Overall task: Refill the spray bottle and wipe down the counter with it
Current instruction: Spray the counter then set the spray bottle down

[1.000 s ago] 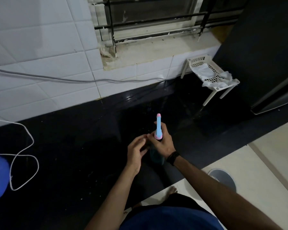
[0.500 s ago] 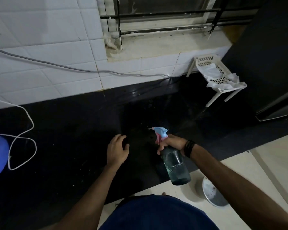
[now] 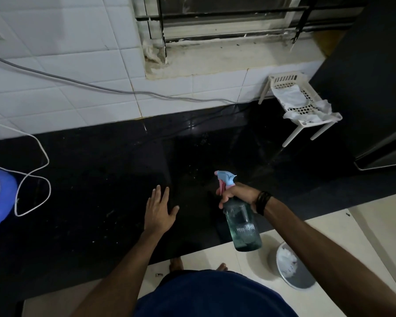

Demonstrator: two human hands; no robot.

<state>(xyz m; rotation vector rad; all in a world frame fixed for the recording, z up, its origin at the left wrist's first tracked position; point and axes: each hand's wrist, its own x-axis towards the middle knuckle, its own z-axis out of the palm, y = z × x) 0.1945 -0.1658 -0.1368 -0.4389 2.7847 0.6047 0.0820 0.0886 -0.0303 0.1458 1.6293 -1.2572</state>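
Spray bottle (image 3: 242, 221): held above the near edge of the black counter (image 3: 101, 179), nozzle pointing away from the person. Right hand (image 3: 238, 195) grips its neck, fingers curled round below the trigger. Left hand (image 3: 159, 209) lies flat on the counter just beside it, fingers straight. White rack (image 3: 300, 106) with cloth stands at the wall, well apart.

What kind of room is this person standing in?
Most likely a home kitchen: a long black stone counter runs beneath a white tiled wall and a barred window, with a small white plastic rack standing in the corner.
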